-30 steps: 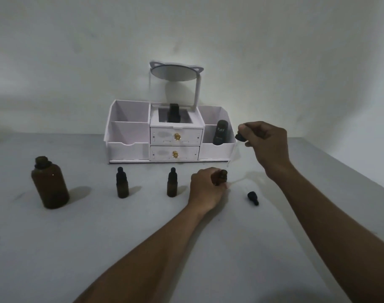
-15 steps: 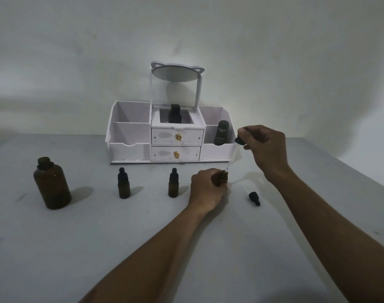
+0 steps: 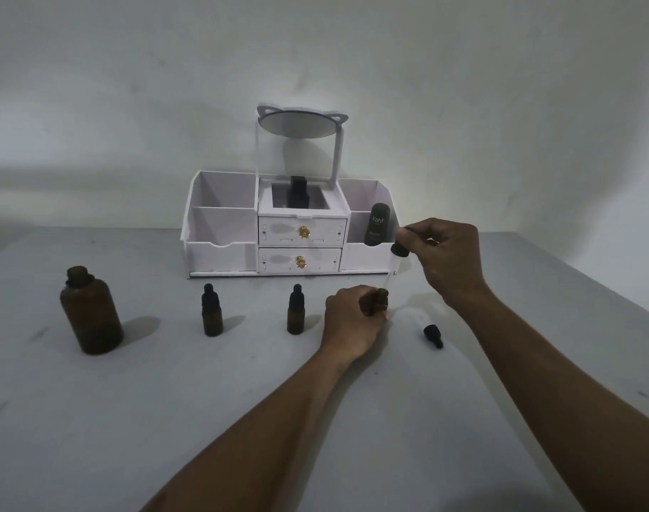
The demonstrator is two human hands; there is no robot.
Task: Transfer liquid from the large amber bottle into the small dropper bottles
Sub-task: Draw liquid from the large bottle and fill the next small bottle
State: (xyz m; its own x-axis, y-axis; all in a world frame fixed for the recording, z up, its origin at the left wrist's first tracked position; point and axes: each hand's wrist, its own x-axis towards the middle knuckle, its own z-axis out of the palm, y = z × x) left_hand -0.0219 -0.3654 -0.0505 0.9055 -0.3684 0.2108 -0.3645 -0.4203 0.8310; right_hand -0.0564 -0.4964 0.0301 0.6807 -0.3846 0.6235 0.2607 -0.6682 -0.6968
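White "Kahf" lettering on dark tube (image 3: 377,224), standing in right compartment of white organizer (image 3: 223,253)

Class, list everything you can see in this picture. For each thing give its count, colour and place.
big bottle: one, amber, table's left
capped small bottles: two, amber with black tops, mid-table
open small bottle: one, amber, in the left hand
dropper: one, black bulb and clear tube, tip near the open bottle's mouth
loose cap: one, black, lying on the table's right
organiser: one, white, back of table
mirror: one, atop the organiser
tube: one, dark, right compartment
dark bottle: one, middle compartment
table: one, grey
left hand: holds the open bottle
right hand: pinches the dropper
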